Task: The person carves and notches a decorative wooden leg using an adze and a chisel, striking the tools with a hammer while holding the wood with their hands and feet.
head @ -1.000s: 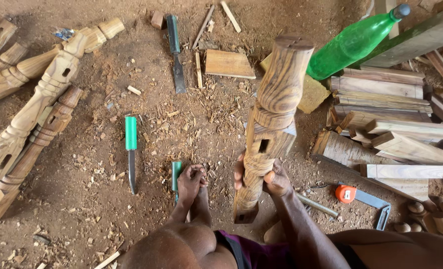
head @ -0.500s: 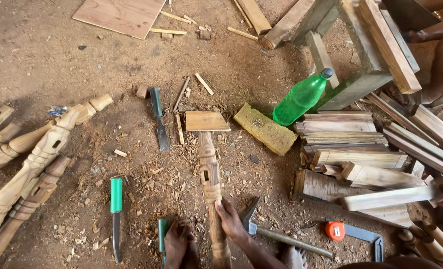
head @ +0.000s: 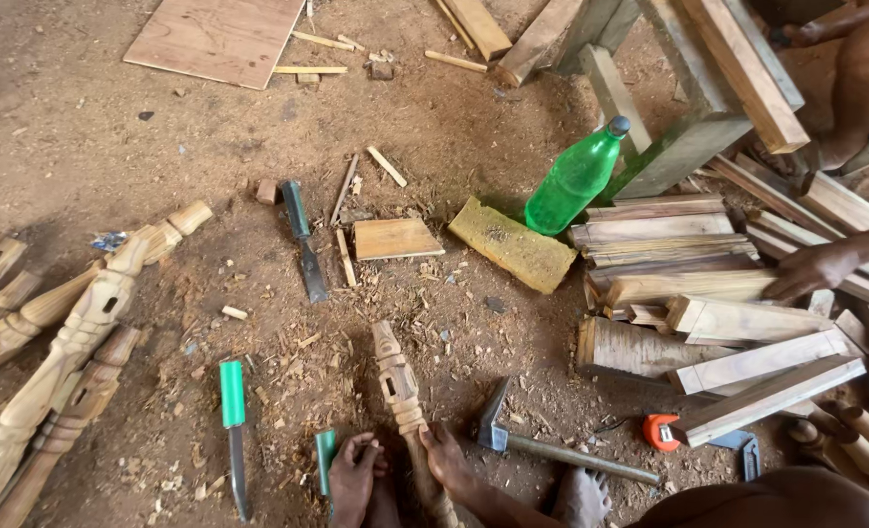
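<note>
At far left, several carved wooden posts (head: 63, 362) lie side by side on the dirt floor (head: 92, 137). Just right of them a green-handled chisel (head: 233, 430) lies flat, and a second, dark chisel (head: 303, 238) lies farther up. The left hand (head: 354, 479) rests on the ground at the bottom edge, fingers curled loosely and closed on nothing, touching a short green-handled tool (head: 325, 460). Beside it the carved leg (head: 403, 391) lies on the floor, pointing away from the person. The right hand (head: 446, 460) grips its lower end, fingers wrapped around the wood. To the right lie a hammer (head: 552, 448), a yellow block (head: 513, 244) and a green bottle (head: 576, 179) leaning on a stack of planks (head: 689, 284). Another person's hand (head: 806, 274) rests on that stack at far right.
</note>
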